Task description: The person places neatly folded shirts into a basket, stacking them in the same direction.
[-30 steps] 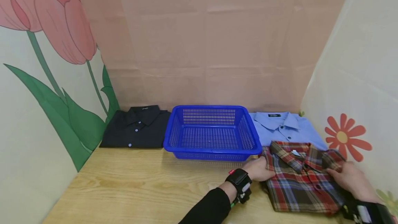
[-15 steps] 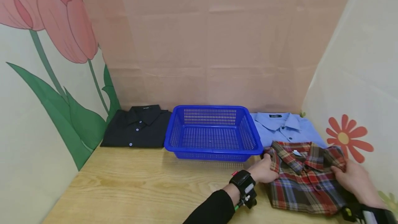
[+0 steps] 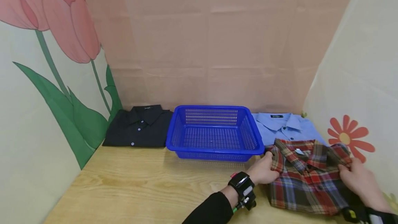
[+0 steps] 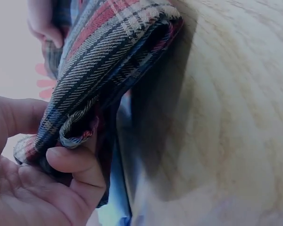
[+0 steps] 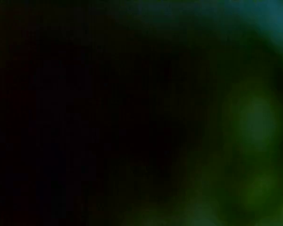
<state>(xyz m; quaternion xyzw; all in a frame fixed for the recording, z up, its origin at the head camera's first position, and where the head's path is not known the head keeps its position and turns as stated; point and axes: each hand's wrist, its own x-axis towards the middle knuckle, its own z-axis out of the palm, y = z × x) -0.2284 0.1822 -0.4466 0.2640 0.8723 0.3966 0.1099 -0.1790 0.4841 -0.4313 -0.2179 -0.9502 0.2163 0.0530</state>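
Observation:
A folded plaid shirt (image 3: 308,189) in red, brown and blue is at the right front, its collar toward the back. My left hand (image 3: 264,170) grips its left edge. In the left wrist view, the fingers and thumb of that hand (image 4: 61,174) pinch the folded layers of the plaid shirt (image 4: 94,70), which stand off the wood. At the shirt's right shoulder, my right hand (image 3: 360,179) holds the other edge. The right wrist view is almost black, so no detail of that grip shows there.
A blue plastic basket (image 3: 214,150) with nothing in it stands at the back middle. Left of it lies a folded black shirt (image 3: 136,130); right of it, a folded light blue shirt (image 3: 280,127), its front partly behind the plaid one. All are on a wooden table (image 3: 140,182).
Both hands keep their hold on the plaid shirt. Its collar end has risen slightly and shifted a little to the right, and the right hand has moved right with it.

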